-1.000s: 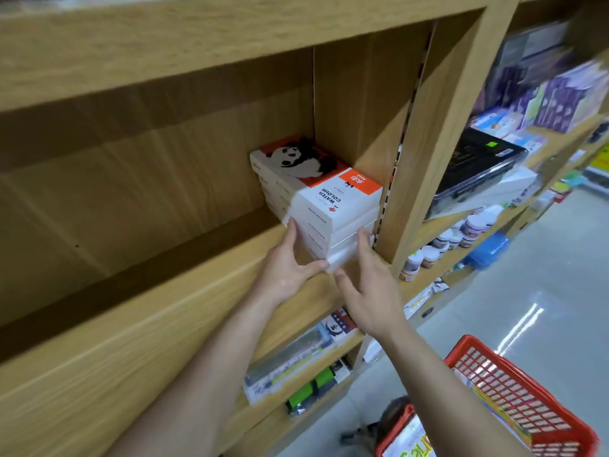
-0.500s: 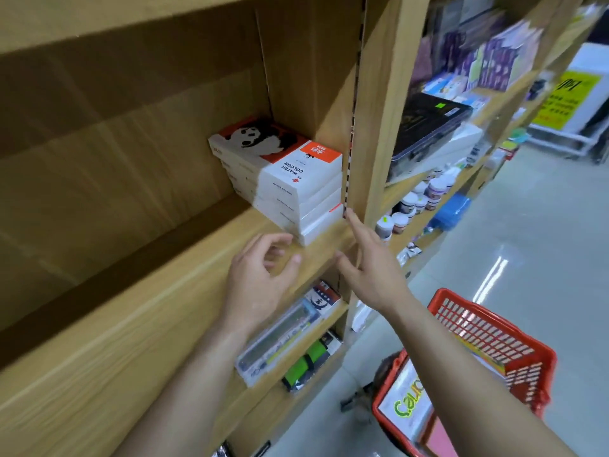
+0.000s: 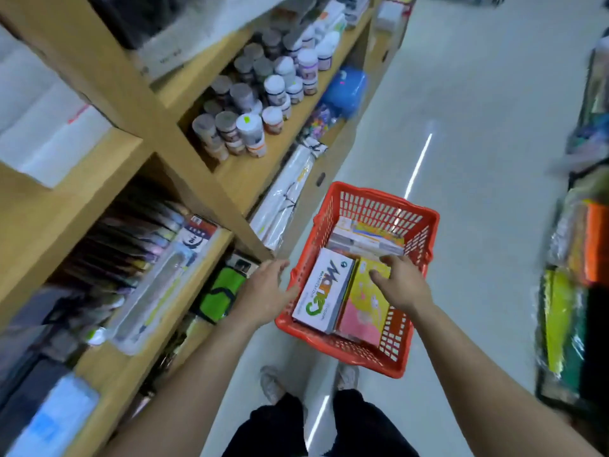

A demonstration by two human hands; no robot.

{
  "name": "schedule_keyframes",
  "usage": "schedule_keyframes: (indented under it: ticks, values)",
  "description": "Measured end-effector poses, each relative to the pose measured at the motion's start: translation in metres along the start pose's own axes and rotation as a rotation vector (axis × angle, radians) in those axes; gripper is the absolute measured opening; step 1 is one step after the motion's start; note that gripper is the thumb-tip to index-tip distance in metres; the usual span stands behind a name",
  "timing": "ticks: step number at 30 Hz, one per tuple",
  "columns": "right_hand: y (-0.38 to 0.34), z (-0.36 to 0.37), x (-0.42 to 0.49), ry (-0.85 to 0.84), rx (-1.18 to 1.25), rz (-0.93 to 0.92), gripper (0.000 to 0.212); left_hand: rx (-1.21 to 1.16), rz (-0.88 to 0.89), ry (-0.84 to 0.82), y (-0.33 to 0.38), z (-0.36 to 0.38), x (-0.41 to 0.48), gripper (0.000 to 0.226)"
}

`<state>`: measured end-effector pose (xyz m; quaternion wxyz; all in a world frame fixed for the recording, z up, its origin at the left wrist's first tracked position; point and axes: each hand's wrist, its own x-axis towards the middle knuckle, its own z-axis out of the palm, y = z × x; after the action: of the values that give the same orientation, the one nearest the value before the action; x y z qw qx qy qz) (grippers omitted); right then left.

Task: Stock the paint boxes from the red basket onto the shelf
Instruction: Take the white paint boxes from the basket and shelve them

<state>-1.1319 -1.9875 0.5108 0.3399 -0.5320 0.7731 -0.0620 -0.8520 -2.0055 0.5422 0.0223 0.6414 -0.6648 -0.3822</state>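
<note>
The red basket is seen standing on the floor just beside the wooden shelf. Paint boxes are held inside it: a white box beside a yellow and pink box, with more boxes behind. The right hand is held over the yellow box, fingers spread, nothing gripped. The left hand is kept at the basket's left rim, fingers loosely spread and empty.

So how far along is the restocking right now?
Done: cannot tell, the stocking shelf is out of frame. In hand: nothing; both the left hand and right hand reach open toward the red basket. Left: the white box, yellow box and others.
</note>
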Motion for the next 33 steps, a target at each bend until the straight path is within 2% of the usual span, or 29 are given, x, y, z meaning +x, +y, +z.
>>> schedule_keyframes:
  ticks: [6,10,13,17,20,24,27,30,33]
  values:
    - [0.05,0.087,0.05,-0.218,0.1,0.143,0.065,0.026,-0.088,-0.003,-0.034,0.066,0.083,0.076]
    - [0.05,0.126,0.107,-0.17,0.108,0.096,0.068,-0.048,-0.107,0.048,-0.062,0.091,0.137,0.073]
    - [0.046,0.142,0.153,-0.084,0.052,-0.004,0.069,-0.096,-0.021,0.072,-0.077,0.107,0.163,0.06]
    - [0.046,0.165,0.191,-0.131,-0.14,-0.1,0.074,-0.207,0.055,0.104,-0.085,0.127,0.171,0.041]
    - [0.048,0.178,0.2,-0.152,-0.248,-0.109,0.092,-0.266,0.063,0.138,-0.089,0.134,0.171,0.038]
    - [0.054,0.187,0.203,-0.134,-0.284,-0.117,0.107,-0.329,0.094,0.138,-0.093,0.134,0.174,0.031]
    - [0.057,0.187,0.204,-0.165,-0.291,-0.128,0.109,-0.368,0.099,0.131,-0.093,0.135,0.172,0.029]
    - [0.054,0.183,0.217,-0.246,-0.322,-0.117,0.107,-0.408,0.089,0.119,-0.093,0.135,0.171,0.028]
    - [0.048,0.18,0.231,-0.345,-0.293,-0.058,0.117,-0.436,0.053,0.093,-0.095,0.135,0.171,0.027]
